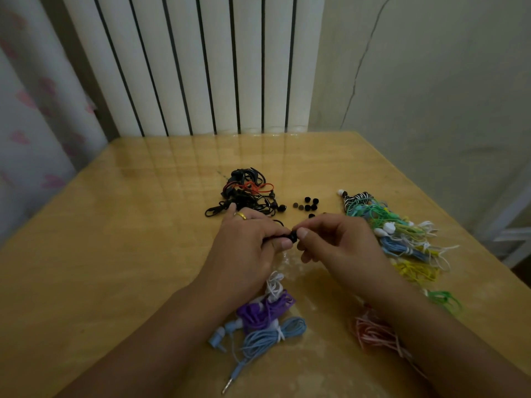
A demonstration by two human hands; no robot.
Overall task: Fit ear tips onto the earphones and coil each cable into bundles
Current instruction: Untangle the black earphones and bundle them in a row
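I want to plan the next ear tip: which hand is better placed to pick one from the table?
Right hand, probably: the loose ear tips lie just beyond it, while the left hand grips the black earphone.

Looked like a room in a home. Glossy wooden table [115, 225] pushed up against a white column radiator [201, 64] at the far side. Pale curtain with pink hearts [26, 133] hanging at far left. Plain painted wall [445, 81] on the right, with a thin crack or wire [362, 61] running down it. White furniture frame [511, 222] just past the table's right edge.
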